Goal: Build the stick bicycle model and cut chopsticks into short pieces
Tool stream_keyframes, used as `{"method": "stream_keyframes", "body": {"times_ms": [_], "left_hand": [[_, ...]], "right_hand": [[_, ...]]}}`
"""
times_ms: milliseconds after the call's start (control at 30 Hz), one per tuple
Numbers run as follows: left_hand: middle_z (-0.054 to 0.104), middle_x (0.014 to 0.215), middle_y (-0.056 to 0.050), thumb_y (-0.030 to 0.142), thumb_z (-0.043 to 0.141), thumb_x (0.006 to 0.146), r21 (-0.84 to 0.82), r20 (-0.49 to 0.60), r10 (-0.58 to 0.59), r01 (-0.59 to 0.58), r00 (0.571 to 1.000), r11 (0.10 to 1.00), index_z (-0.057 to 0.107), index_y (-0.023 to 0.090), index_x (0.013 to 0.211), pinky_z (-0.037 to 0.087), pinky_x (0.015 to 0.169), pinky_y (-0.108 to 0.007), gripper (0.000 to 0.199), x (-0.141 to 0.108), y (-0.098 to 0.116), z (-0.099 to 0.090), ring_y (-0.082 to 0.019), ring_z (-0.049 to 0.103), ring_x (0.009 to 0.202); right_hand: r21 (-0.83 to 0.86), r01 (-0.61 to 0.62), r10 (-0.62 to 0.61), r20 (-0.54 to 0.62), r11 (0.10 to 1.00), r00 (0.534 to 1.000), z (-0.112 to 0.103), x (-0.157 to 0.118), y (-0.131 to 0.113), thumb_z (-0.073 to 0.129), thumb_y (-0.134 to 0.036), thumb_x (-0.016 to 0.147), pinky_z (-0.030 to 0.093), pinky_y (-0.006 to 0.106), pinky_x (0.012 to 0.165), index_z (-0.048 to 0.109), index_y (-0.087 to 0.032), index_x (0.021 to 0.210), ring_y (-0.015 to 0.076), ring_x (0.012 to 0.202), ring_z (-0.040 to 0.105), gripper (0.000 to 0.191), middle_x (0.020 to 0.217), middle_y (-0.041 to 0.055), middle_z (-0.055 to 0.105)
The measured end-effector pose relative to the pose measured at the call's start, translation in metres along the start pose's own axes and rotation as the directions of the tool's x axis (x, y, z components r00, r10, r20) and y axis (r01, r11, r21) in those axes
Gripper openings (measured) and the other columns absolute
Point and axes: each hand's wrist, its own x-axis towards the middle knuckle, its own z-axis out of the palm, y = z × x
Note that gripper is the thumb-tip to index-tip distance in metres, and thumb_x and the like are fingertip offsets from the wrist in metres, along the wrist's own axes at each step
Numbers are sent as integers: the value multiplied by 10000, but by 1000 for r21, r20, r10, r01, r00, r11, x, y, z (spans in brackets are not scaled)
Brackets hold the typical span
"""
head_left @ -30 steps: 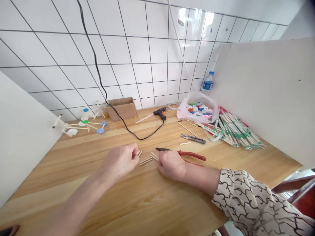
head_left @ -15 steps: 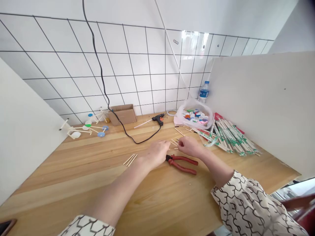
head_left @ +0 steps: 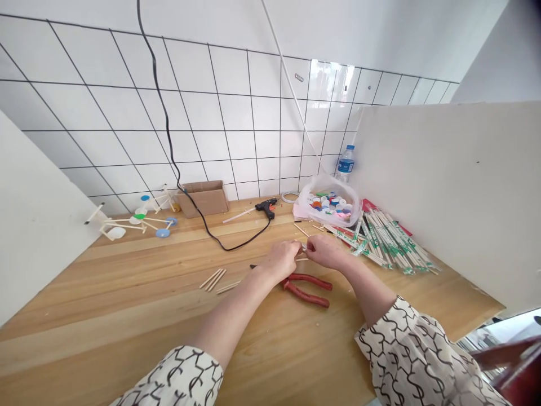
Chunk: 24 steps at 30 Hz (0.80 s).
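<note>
My left hand (head_left: 280, 261) and my right hand (head_left: 324, 252) meet above the wooden bench top (head_left: 127, 282), their fingertips pinched around a short, thin wooden stick (head_left: 302, 246). Most of that stick is hidden by my fingers. Just below my left hand lie red-handled pliers (head_left: 306, 290), their jaws partly covered by that hand. A small group of short wooden sticks (head_left: 213, 279) rests on the bench to the left of my hands. Several loose sticks lie farther up, near the plastic bag of bottle caps (head_left: 327, 201).
Bundles of wrapped chopsticks (head_left: 391, 242) fill the right of the bench. A hot glue gun (head_left: 267, 207) with a black cable, a cardboard box (head_left: 203, 198), a water bottle (head_left: 346, 163) and a stick-and-cap model (head_left: 135, 221) stand toward the tiled wall. White boards flank the bench.
My hands have come closer together, with the fingertips now meeting on the small stick. The view has shifted slightly. The pliers and the short sticks look unmoved since half a second ago.
</note>
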Motion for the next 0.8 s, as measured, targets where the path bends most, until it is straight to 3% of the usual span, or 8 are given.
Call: {"method": "stream_keyframes", "body": {"times_ms": [167, 300, 433, 600, 733, 800], "left_hand": [[686, 914, -61, 89, 479, 755, -93, -81, -1, -7, 997, 996, 638, 191, 902, 463, 761, -290, 240, 2, -8, 10, -203, 621, 877], [692, 928, -51, 155, 499, 771, -180, -150, -51, 23, 987, 983, 631, 203, 935, 475, 760, -278, 215, -3, -25, 2, -187, 630, 855], [695, 882, -34, 240, 486, 791, -244, -190, -131, 82, 973, 966, 635, 209, 926, 481, 755, -278, 203, -32, -54, -23, -171, 634, 800], [696, 836, -38, 337, 503, 759, -263, -197, -290, 235, 937, 936, 647, 185, 856, 484, 683, -283, 230, -92, -91, -67, -184, 631, 756], [676, 680, -16, 370, 509, 722, -219, -84, -491, 465, 867, 858, 641, 180, 751, 448, 578, -263, 233, -125, -94, -88, -180, 606, 634], [666, 653, -13, 358, 492, 726, -175, -65, -508, 491, 859, 853, 635, 179, 715, 441, 583, -267, 229, -132, -90, -90, -180, 599, 623]], "right_hand": [[24, -4, 4, -14, 1000, 1000, 3, 2, 3, 518, -208, 728, 292, 226, 478, 663, -186, 696, 177, 671, 598, 150, 735, 49, 689], [49, 24, -22, -29, 999, 999, 2, 2, 1, 509, -193, 738, 301, 213, 491, 650, -183, 711, 148, 647, 583, 144, 723, 30, 682], [78, 64, -62, -17, 995, 998, 1, 0, -5, 505, -165, 728, 312, 200, 509, 621, -174, 672, 127, 622, 568, 129, 694, 21, 670], [111, 84, -83, -13, 990, 996, 1, -1, -12, 495, -140, 729, 310, 202, 522, 588, -164, 640, 130, 624, 563, 131, 678, 31, 658], [128, 83, -78, -39, 988, 996, 4, -1, -14, 490, -145, 741, 307, 210, 528, 574, -164, 641, 133, 608, 552, 132, 654, 30, 642], [133, 86, -80, -52, 987, 995, 6, -2, -15, 487, -162, 751, 307, 212, 527, 572, -166, 651, 134, 601, 547, 132, 651, 28, 638]]}}
